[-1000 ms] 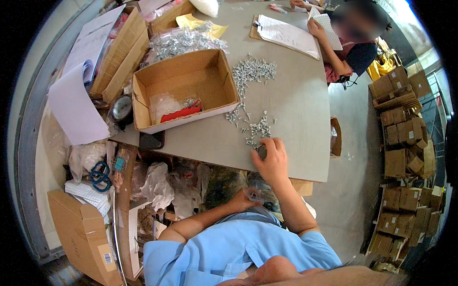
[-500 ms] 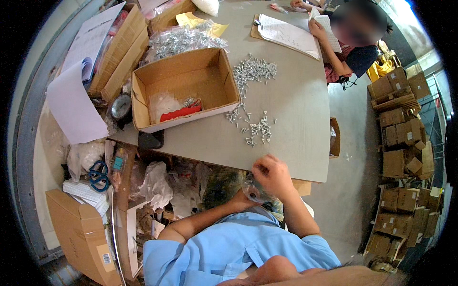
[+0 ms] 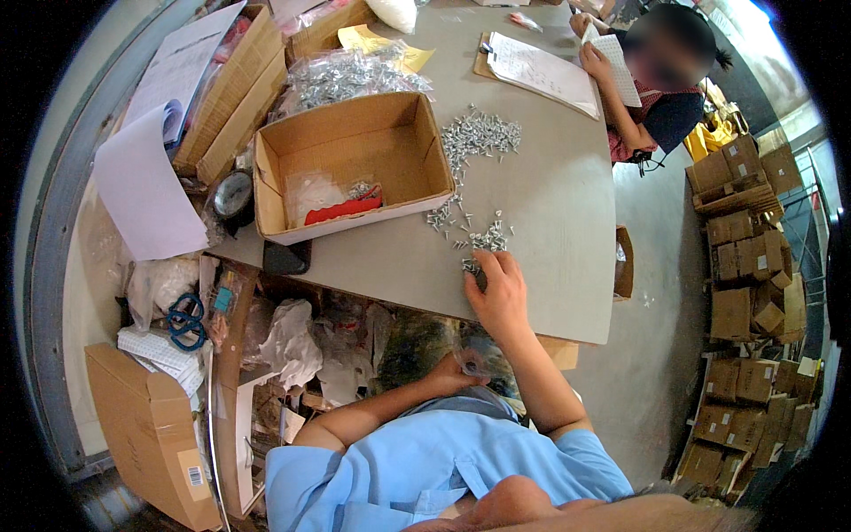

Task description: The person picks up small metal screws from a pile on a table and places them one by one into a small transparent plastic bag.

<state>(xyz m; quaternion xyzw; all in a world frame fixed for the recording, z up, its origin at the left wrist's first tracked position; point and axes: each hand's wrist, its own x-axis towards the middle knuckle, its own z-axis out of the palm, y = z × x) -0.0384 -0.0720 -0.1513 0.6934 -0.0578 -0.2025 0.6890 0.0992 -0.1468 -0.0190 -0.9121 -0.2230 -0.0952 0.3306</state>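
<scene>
My right hand reaches over the table, its thumb and bent fingers apart, fingertips at the near edge of a small group of silver screws. Whether it touches any screw is hard to see. A larger pile of screws spreads farther back. Low in front of my body, my left hand is closed around a clear plastic bag; what the bag holds cannot be made out. Left of the screws stands an open cardboard box with a red piece and small clear bags inside.
Bags of screws lie behind the box. A clipboard is at the far side, where another person holds paper. A dark phone-like object lies at the table's near edge. Blue-handled scissors are at left; stacked cartons line the right.
My right hand has moved forward from above the plastic bag to the near screws, and its fingers have spread. My left hand stays low with the bag. The view has shifted slightly.
</scene>
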